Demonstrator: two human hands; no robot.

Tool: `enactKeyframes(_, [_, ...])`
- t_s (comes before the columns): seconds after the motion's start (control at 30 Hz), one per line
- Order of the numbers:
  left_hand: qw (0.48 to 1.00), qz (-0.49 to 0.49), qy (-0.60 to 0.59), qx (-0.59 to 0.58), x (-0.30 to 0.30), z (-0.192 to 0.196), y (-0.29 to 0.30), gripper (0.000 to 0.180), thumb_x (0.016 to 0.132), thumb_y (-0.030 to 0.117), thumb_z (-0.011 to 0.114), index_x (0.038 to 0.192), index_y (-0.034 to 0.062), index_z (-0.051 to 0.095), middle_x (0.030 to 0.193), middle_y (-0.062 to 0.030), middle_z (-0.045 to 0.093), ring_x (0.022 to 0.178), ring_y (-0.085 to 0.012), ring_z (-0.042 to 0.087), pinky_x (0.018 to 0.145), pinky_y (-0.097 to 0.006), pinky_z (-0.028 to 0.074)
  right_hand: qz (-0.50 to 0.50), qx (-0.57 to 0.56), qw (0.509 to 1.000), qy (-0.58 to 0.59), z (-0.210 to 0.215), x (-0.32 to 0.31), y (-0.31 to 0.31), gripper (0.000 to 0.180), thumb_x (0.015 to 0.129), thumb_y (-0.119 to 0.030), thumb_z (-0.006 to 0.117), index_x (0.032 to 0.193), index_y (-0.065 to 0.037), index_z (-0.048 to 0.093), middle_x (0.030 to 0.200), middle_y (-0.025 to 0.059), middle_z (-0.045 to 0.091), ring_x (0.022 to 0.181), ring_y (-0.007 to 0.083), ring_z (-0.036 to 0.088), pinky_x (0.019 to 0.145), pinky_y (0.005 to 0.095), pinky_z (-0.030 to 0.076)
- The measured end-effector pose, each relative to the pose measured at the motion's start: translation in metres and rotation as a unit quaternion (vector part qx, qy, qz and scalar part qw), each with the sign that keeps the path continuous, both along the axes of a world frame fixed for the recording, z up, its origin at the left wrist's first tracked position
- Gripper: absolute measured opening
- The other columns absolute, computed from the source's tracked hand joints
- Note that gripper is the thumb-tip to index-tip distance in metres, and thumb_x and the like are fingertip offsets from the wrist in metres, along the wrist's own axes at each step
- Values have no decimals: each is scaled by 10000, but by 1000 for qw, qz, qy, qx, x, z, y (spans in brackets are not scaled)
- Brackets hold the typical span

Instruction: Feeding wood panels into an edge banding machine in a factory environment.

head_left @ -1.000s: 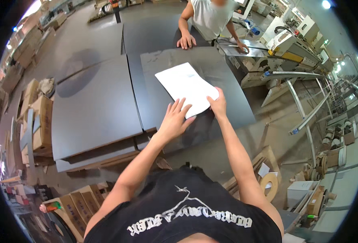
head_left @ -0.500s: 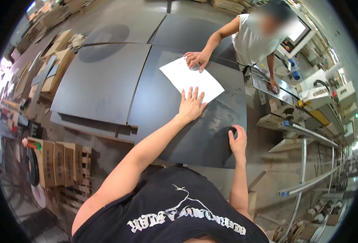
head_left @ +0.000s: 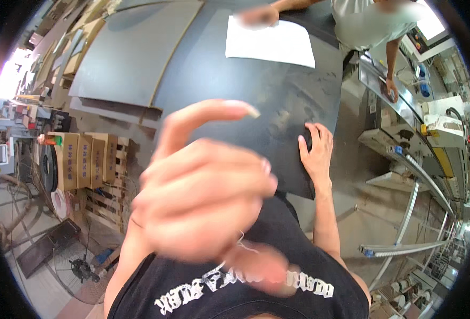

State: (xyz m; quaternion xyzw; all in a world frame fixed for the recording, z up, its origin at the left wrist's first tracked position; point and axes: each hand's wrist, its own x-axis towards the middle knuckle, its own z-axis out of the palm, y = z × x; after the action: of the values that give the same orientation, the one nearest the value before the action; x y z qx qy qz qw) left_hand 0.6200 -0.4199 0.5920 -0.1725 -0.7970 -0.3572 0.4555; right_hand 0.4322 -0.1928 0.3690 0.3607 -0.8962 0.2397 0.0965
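Note:
My left hand (head_left: 203, 196) is raised close in front of me, slightly blurred, and hides part of my shirt and the dark panel. Its index finger is half stretched, the other fingers curl loosely, the thumb stands apart, and nothing shows in it. At the right edge of the dark flat panel (head_left: 229, 90) rests my right hand (head_left: 318, 151), thumb and fingers apart, holding nothing. A white sheet of paper (head_left: 272, 45) lies on the panel's far part. A co-worker's blurred hand (head_left: 259, 17) is on the paper's far left corner.
Another grey panel (head_left: 128, 53) lies to the left. Cardboard boxes (head_left: 81, 159) stand on a wooden pallet (head_left: 107, 199) at the lower left, near a fan (head_left: 81, 268). Across on the right, the co-worker (head_left: 370, 26) stands by a machine with metal rails (head_left: 405, 247).
My left hand has left the paper and come up close to me. The paper has turned and appears farther away. The view has shifted, and my right hand stays at the panel's edge.

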Motion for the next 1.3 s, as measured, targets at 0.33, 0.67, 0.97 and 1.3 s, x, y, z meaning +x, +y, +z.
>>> enactKeyframes(0.33, [990,94,79,-68,41,7,20,424,946,605,523,975,182,510,817,58,589,710,-182,579,1118,-665,208,35,-33,999,-12,-16,5,1,368,923,-209,639,1266,-81,599,1259,127,535,1195,344,485,1039,477,389])
enactKeyframes(0.67, [992,111,42,-49,16,37,29,407,952,587,504,974,182,496,836,47,580,784,-203,588,1152,-692,163,43,-46,998,-7,-11,3,-9,358,932,-206,630,1261,-66,600,1263,129,532,1194,344,488,1036,477,393])
enactKeyframes(0.97, [994,104,10,-43,-4,10,9,249,1018,328,515,940,91,519,779,-75,667,652,-197,630,969,-635,430,25,-49,998,-2,-12,4,5,376,915,-200,639,1262,-61,595,1248,132,534,1191,352,489,1043,480,388])
enactKeyframes(1.3, [860,443,-250,-43,-35,-212,-204,346,941,327,685,1103,23,650,1307,-179,602,1226,-345,550,1023,-452,423,25,-71,997,7,-3,7,7,364,879,-155,658,1223,-49,601,1221,134,536,1166,354,500,1031,486,401])
